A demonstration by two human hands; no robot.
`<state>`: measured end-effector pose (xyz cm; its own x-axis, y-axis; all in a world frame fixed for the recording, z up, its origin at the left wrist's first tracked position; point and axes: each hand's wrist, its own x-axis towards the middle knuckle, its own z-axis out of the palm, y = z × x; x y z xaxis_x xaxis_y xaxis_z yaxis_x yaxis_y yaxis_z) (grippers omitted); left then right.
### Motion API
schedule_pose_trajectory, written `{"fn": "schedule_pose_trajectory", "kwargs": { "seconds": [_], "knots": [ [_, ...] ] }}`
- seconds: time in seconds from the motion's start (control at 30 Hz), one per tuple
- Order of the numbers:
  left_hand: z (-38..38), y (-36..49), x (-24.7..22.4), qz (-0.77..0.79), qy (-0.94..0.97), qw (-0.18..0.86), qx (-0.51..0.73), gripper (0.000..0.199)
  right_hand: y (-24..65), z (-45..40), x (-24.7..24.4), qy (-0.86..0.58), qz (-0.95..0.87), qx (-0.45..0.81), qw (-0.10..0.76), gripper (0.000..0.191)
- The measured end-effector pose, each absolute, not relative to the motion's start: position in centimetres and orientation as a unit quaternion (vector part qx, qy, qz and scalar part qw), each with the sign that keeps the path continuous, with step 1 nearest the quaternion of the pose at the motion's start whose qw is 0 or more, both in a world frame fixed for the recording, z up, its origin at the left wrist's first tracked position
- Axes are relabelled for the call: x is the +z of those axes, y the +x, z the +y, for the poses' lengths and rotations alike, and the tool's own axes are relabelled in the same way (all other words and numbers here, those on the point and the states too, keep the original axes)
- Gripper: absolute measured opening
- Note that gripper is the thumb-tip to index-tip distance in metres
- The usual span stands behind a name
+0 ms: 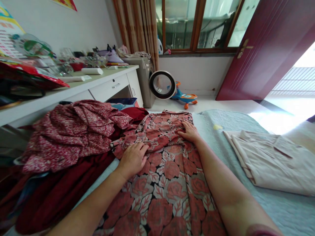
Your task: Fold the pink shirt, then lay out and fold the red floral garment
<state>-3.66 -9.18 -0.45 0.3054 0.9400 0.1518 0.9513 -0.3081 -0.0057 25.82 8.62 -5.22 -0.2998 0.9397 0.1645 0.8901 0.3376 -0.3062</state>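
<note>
A floral garment (172, 168), like a dress or long shirt with rust-red roses and grey leaves on black, lies spread lengthwise in front of me. Its collar end is at the far side. My left hand (133, 159) rests on its left part near a sleeve, fingers lightly bent against the cloth. Farther up on the right edge, my right hand (190, 131) lies flat with thumb and fingers apart. Both palms are hidden against the fabric.
Left of the garment is a heap with a red speckled garment (73, 131) and dark red cloth (61, 193). A folded beige garment (278, 160) lies right on the pale blue bedcover (221, 157). Beyond are a cluttered white desk (108, 80), an open-doored washing machine (145, 82) and a ride-on toy (184, 96).
</note>
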Motion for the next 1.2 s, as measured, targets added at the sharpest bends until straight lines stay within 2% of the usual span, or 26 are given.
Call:
{"fn": "schedule_pose_trajectory", "kwargs": {
  "seconds": [0.17,0.33,0.4,0.47,0.53,0.57,0.77,0.97,1.13,1.2],
  "knots": [
    [-8.5,-5.8,-0.6,-0.638,-0.761,0.117,-0.03,0.047,25.9,8.5,-5.2,-0.569,-0.798,0.091,0.177,0.081],
    [-9.7,-6.2,0.1,-0.682,-0.715,0.151,-0.009,0.045,26.0,8.7,-5.7,-0.553,-0.794,0.097,0.233,0.08],
    [-10.3,-6.0,0.1,-0.689,-0.708,0.152,-0.011,0.041,26.1,8.9,-5.5,-0.542,-0.792,0.094,0.264,0.067],
    [-10.6,-6.0,0.0,-0.691,-0.707,0.148,0.0,0.034,26.3,9.1,-4.8,-0.535,-0.791,0.087,0.285,0.043],
    [-10.7,-6.2,-0.3,-0.689,-0.711,0.142,0.018,0.029,26.6,9.2,-3.7,-0.535,-0.791,0.095,0.279,0.021],
    [-10.8,-6.4,-0.4,-0.686,-0.714,0.14,0.026,0.028,26.8,9.3,-3.2,-0.534,-0.795,0.111,0.266,0.017],
    [-10.7,-6.9,-0.9,-0.668,-0.734,0.12,0.031,0.033,28.2,9.2,-2.0,-0.545,-0.795,0.208,0.168,0.014],
    [-11.0,-7.3,-1.1,-0.667,-0.739,0.09,0.017,0.04,29.0,9.4,-2.5,-0.581,-0.758,0.224,0.195,0.016],
    [-11.2,-8.0,-1.5,-0.679,-0.731,0.059,-0.025,0.055,29.7,9.5,-2.8,-0.602,-0.71,0.284,0.23,0.012],
    [-11.3,-8.2,-1.6,-0.691,-0.721,0.046,-0.04,0.052,29.9,9.5,-2.9,-0.609,-0.686,0.317,0.242,0.011]
  ]
}}
